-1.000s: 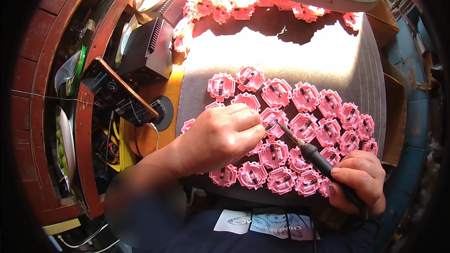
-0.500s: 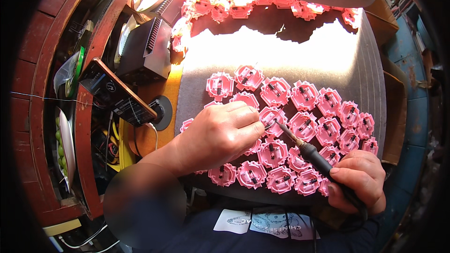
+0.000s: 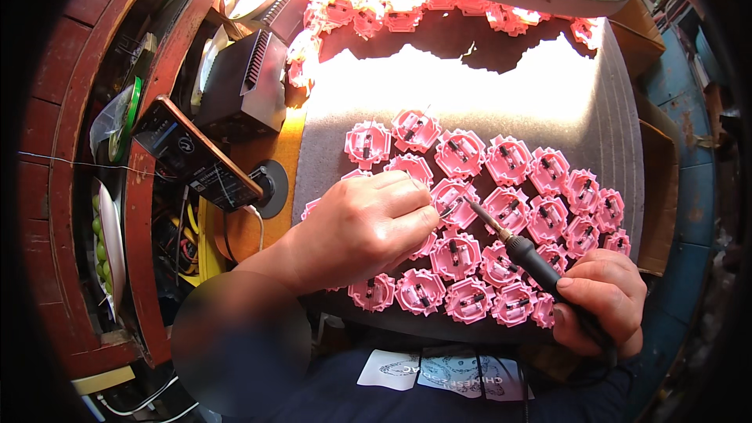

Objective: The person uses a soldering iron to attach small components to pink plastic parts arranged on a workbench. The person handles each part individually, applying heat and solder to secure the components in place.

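1. Fingers of the left hand (image 3: 368,223), at mid-frame, are drawn close together, thumb against forefinger; a pale, thin curve shows by their tips, but I cannot tell whether they pinch it.
2. Right hand (image 3: 601,301), lower right, has its fingers wrapped around the dark handle of a soldering iron (image 3: 536,265).
3. That iron slants up and left, its metal tip over the right part of one pink housing (image 3: 453,202) near mid-frame, just beside the left fingertips; contact is too small to tell.
4. Grey mat (image 3: 619,121) runs close under the lowest pink row; its right edge lies just beyond the rightmost pieces. Open room is a glaring band above the rows, plus a narrow strip to their left.
5. Counts: one iron, two hands, one phone (image 3: 196,153) at left on a round stand (image 3: 272,188), and about twenty-four pink housings in the lower group, several partly covered by the left hand. The upper pink heap (image 3: 368,8) is too overlapped and bright to count.
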Available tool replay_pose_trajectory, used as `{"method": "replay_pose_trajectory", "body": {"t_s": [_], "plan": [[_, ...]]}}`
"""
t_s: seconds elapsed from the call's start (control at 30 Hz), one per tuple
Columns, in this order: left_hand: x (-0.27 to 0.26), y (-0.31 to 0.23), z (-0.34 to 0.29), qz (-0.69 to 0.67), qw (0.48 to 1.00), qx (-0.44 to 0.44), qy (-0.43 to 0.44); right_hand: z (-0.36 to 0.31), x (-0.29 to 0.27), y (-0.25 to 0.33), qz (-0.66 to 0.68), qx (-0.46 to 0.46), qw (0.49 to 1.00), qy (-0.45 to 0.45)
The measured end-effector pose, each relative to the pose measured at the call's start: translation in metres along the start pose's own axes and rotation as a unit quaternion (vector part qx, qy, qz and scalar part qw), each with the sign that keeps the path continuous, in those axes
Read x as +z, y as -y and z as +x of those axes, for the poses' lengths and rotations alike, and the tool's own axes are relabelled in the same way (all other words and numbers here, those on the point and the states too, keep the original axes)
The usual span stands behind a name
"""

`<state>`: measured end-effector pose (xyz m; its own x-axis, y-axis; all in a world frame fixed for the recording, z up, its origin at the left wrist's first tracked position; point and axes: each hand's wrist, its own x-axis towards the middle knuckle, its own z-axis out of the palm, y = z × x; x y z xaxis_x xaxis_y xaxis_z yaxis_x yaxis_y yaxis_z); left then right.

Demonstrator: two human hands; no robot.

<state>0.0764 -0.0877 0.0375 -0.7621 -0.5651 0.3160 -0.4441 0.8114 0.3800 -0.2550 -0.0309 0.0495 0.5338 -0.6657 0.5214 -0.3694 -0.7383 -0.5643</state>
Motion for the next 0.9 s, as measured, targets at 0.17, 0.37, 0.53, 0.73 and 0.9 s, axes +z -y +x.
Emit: {"method": "replay_pose_trajectory", "body": {"t_s": [0.17,0.37,0.53,0.73,0.9], "plan": [[-0.003,0.001,-0.002,0.009,1.000,-0.001,0.004,0.002,0.001,0.000,0.004,-0.002,1.000,0.012],[-0.002,0.002,-0.002,0.006,1.000,-0.002,0.002,0.004,0.001,0.001,-0.004,0.001,1.000,0.011],[-0.003,0.001,-0.004,0.014,1.000,-0.006,0.011,-0.001,0.001,0.001,0.005,0.005,1.000,0.012],[0.005,0.004,-0.002,-0.006,1.000,0.007,-0.004,0.001,0.002,0.002,-0.013,0.000,1.000,0.004],[0.011,0.005,-0.002,0.004,1.000,0.004,0.004,0.001,0.002,0.002,-0.008,0.002,1.000,0.010]]}}
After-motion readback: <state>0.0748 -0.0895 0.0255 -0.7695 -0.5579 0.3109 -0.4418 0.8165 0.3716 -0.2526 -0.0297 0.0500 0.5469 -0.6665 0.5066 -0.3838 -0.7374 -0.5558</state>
